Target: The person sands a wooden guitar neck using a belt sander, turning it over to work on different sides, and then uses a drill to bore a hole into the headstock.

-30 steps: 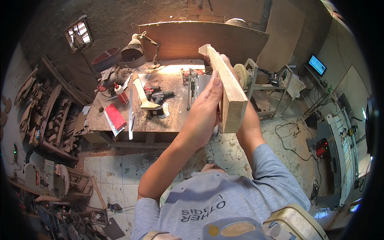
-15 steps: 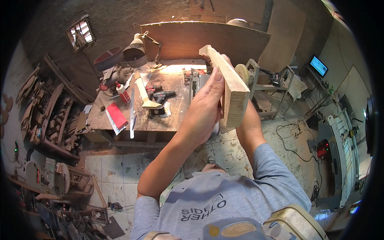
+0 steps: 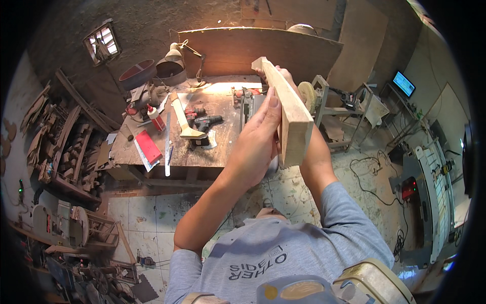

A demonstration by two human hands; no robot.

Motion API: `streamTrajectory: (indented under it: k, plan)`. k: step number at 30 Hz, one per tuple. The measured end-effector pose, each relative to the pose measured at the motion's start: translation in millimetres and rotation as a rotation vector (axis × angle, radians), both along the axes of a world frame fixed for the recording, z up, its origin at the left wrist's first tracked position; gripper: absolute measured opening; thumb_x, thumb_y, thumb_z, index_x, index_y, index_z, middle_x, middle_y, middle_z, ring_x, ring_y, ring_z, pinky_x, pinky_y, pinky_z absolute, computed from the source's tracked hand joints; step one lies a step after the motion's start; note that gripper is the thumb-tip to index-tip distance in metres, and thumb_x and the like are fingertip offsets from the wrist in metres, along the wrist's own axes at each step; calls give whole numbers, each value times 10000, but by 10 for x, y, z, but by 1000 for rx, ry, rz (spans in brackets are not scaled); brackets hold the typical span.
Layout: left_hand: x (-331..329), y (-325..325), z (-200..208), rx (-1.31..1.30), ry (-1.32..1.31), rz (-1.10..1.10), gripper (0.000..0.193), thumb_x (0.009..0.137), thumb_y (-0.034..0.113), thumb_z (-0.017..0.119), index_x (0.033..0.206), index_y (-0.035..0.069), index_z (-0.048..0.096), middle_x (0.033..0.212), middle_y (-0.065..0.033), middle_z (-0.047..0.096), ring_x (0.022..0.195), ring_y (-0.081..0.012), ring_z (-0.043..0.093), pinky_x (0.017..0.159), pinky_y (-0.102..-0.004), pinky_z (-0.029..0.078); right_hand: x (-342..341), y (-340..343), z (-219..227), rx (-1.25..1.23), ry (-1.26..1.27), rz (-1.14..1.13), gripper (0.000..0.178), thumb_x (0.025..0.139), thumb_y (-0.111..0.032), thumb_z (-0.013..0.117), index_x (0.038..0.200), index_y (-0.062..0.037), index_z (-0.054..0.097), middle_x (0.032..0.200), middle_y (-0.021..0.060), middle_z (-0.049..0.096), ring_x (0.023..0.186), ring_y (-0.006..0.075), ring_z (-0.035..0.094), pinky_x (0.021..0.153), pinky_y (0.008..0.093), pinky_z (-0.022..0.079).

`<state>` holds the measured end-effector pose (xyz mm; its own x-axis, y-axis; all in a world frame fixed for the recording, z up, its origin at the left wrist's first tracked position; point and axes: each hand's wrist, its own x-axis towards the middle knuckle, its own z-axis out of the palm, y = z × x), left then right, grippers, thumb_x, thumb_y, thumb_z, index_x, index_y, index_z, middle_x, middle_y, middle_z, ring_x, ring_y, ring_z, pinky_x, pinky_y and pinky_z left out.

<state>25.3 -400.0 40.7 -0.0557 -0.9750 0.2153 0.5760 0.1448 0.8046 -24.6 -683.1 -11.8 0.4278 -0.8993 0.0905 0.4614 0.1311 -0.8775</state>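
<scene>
A long pale wooden board [image 3: 293,109] is raised in front of me, its narrow edge and sawn near end facing up toward the view. Its far end widens into an angled tip. My left hand [image 3: 263,124] grips the board's left side, thumb laid along it near the middle. Farther along, my right hand [image 3: 286,76] holds it from the right; most of its fingers are hidden behind the wood. Beyond my left hand, on the workbench [image 3: 223,149], lie a black cordless drill [image 3: 207,121] and a pale shaped wooden piece [image 3: 182,119].
On the bench are a glue bottle [image 3: 156,119], a red flat pad [image 3: 148,147], a metal ruler [image 3: 167,152] and a desk lamp [image 3: 173,53]. Wood offcuts [image 3: 68,147] fill a rack at left. A cable [image 3: 374,187] runs over the floor at right, near a lit monitor [image 3: 403,82].
The board has turned slightly, its near end shifting a little left and tilting. Both hands keep their hold, with the left hand moved slightly along with it.
</scene>
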Motion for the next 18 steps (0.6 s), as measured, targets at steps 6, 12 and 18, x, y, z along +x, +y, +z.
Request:
streamTrajectory:
  k: [6, 12, 18]
  plan:
    - [-158, 150, -347, 22, 20, -88, 661, 1110, 391, 366, 1663, 165, 83, 1270, -174, 580, 972, -256, 682, 852, -413, 606, -356, -984, -363, 150, -268, 93, 511, 1113, -284, 235, 1388, 104, 421, 1235, 378, 612, 946, 385, 704, 821, 439, 598]
    - [139, 439, -808, 71, -88, -11, 827, 1038, 422, 461, 1666, 152, -4, 1287, -192, 567, 939, -255, 673, 852, -414, 602, 228, -646, -292, 182, -384, 179, 443, 1119, -247, 296, 1324, 118, 442, 1196, 287, 609, 1089, 373, 671, 913, 441, 599]
    - [113, 486, -1125, 96, -88, -10, 852, 984, 305, 493, 1670, 231, -6, 1299, -199, 545, 937, -264, 668, 849, -415, 606, 132, -336, -103, 44, -381, 170, 393, 1120, -225, 313, 1324, 66, 482, 1197, 233, 603, 1123, 381, 654, 989, 463, 579]
